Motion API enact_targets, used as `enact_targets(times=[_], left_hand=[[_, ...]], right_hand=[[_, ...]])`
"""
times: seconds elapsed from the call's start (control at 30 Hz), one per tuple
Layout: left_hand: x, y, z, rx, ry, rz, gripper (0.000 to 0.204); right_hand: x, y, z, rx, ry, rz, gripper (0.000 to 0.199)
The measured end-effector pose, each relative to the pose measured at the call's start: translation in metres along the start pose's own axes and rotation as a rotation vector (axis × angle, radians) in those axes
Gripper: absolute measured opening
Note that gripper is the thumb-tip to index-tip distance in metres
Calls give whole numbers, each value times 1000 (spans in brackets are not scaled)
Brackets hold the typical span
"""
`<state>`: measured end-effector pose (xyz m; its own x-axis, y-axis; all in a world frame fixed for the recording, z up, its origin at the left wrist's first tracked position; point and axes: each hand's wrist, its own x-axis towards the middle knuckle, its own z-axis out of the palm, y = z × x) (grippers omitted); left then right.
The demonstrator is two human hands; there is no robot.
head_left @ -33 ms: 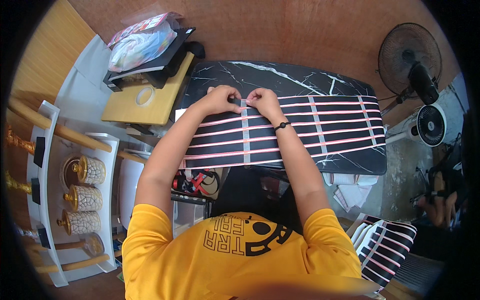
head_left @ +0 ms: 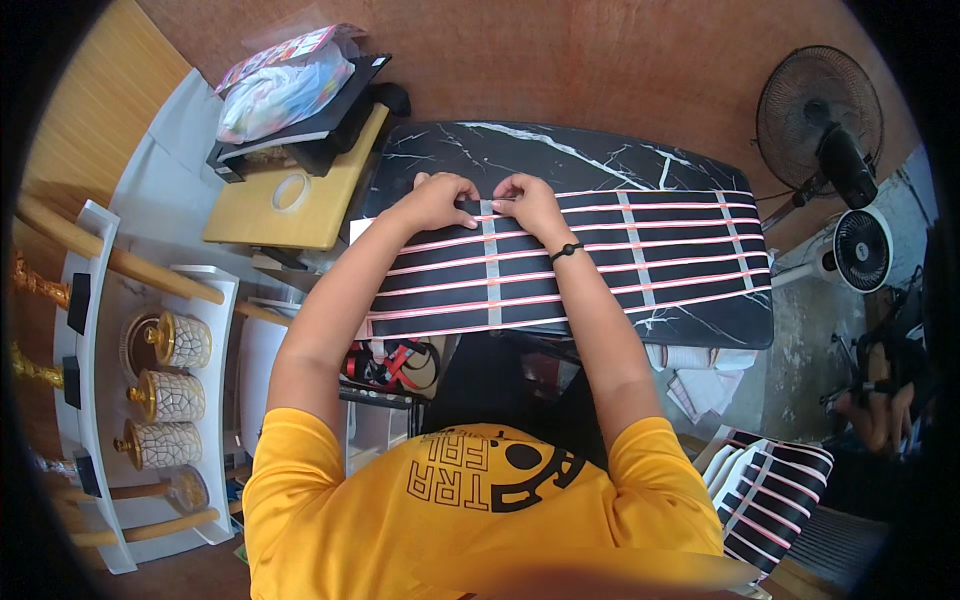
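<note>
A long black panel [head_left: 570, 260] lies across the table, with pink-and-white bands running lengthwise. Grey tape strips [head_left: 493, 262] cross the bands. Above the far edge of the panel, my left hand [head_left: 437, 203] has bent fingers, its thumb lying on the black surface just left of the nearest tape strip. A gap shows between that thumb and the index finger. Thumb and index finger of my right hand [head_left: 530, 207] are pinched at the far end of the same strip. A black bracelet circles my right wrist.
Beneath the panel is a black marbled table [head_left: 560, 150]. A wooden stand [head_left: 345, 180] with a plastic bag [head_left: 285, 95] and a tape roll [head_left: 291, 192] adjoins it at left. Two fans [head_left: 820, 115] stand at right. Another banded black panel [head_left: 785, 490] sits lower right; shelves [head_left: 215, 390] hold jars.
My left thumb has drawn slightly left, off the grey tape strip. My right hand has barely moved, and the panel lies as before.
</note>
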<state>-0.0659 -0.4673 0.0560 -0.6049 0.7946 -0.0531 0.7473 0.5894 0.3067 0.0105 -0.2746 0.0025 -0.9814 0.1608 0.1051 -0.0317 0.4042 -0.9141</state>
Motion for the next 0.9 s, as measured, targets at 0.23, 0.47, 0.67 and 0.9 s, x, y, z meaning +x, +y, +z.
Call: enact_targets(times=[0.23, 0.47, 0.67, 0.9], left_hand=[[14, 8, -2, 514, 290, 263, 13], [59, 3, -1, 699, 369, 291, 12], [72, -2, -11, 574, 551, 95, 20], [24, 16, 6, 222, 602, -76, 22]], right_hand=[[-21, -6, 13, -366, 73, -190, 113], [-20, -14, 11, -413, 11, -133, 121], [-28, -13, 10, -313, 88, -216, 112], [-20, 14, 11, -159, 311, -284, 56]])
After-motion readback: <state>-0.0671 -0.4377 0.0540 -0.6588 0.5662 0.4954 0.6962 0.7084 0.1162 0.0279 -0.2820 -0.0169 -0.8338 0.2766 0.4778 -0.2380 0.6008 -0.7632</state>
